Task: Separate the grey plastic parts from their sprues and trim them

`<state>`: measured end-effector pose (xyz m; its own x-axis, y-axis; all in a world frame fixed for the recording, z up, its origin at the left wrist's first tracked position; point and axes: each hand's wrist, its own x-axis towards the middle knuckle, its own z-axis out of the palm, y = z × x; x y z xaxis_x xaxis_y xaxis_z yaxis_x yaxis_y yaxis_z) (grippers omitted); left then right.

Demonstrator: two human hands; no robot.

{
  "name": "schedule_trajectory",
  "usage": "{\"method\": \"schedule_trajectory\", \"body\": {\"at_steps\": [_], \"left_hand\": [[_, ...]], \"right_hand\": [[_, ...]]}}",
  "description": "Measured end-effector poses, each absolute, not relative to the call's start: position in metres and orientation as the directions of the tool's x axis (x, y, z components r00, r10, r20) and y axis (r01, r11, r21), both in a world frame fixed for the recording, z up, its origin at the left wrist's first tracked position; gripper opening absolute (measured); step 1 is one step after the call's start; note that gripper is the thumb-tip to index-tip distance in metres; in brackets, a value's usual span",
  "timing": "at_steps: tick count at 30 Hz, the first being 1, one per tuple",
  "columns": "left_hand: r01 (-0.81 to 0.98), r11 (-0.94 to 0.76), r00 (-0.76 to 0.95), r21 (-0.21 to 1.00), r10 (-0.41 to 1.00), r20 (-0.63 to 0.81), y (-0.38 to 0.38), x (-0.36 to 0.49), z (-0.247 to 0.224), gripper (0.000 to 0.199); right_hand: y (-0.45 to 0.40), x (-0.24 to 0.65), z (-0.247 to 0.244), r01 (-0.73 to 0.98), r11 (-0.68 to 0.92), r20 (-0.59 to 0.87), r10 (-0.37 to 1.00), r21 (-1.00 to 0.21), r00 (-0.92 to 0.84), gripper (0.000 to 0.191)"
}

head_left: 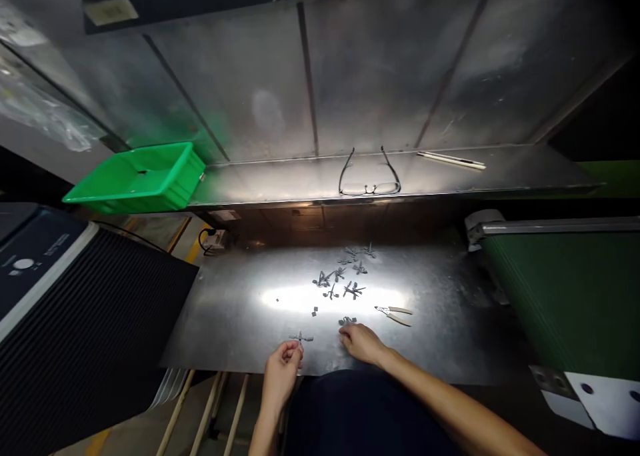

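My left hand (284, 366) is closed in a pinch on a small grey branched part (301, 338) near the front edge of the metal table (225, 323). To its right, my right hand (361, 343) has its fingers together beside another grey part (347, 321); whether they grip it is too small to tell. Several more grey branched parts (353, 290) lie scattered beyond the hands. Small dark square pieces (314, 313) rest between the hands and that group. Pliers (399, 311) with pale handles lie to the right.
Along the raised shelf (270, 180) are a green bin (170, 183), eyeglasses (369, 188) and a pen-like item (453, 160). A green conveyor belt (560, 289) stands at right, a black ribbed surface (100, 316) at left.
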<state>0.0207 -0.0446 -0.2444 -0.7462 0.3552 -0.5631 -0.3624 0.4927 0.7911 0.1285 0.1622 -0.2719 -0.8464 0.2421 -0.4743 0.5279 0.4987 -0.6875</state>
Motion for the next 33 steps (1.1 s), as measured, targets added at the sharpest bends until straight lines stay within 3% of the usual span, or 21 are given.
{"method": "schedule_trajectory", "body": {"at_steps": [5,10,13,18,22,26,30,33], "left_hand": [[-0.297,0.617,-0.689,0.729,0.390,-0.611,-0.025,0.027,-0.307,0.046],[-0.129,0.713,-0.667,0.689,0.452,-0.593,-0.004,0.023,-0.330,0.019],[-0.035,0.756,-0.658,0.654,0.476,-0.584,0.008,0.015,-0.337,0.008],[0.017,0.767,-0.680,0.642,0.479,-0.555,0.030,0.006,-0.338,0.006],[-0.078,0.706,-0.690,0.704,0.472,-0.549,0.043,0.006,-0.329,0.024],[-0.151,0.622,-0.684,0.768,0.495,-0.535,0.045,0.010,-0.309,0.055],[-0.242,0.528,-0.604,0.814,0.575,-0.552,0.041,0.017,-0.249,0.070],[-0.356,0.325,-0.544,0.876,0.690,-0.477,0.037,0.021,-0.179,0.062]], "right_hand": [[0.185,0.160,-0.296,0.550,0.578,-0.476,0.292,-0.603,-0.829,0.043],[0.227,0.187,-0.299,0.701,0.567,-0.385,0.587,-0.433,-0.712,0.050],[0.249,0.199,-0.308,0.772,0.545,-0.380,0.672,-0.328,-0.636,0.064],[0.261,0.203,-0.318,0.812,0.476,-0.424,0.694,-0.337,-0.582,0.043],[0.259,0.195,-0.312,0.860,0.247,-0.496,0.732,-0.446,-0.467,0.033],[0.245,0.180,-0.282,0.751,-0.105,-0.610,0.662,-0.651,-0.436,0.046],[0.211,0.158,-0.221,0.498,-0.379,-0.626,0.484,-0.780,-0.612,0.043],[0.181,0.143,-0.166,0.324,-0.572,-0.547,0.273,-0.754,-0.792,0.033]]}}
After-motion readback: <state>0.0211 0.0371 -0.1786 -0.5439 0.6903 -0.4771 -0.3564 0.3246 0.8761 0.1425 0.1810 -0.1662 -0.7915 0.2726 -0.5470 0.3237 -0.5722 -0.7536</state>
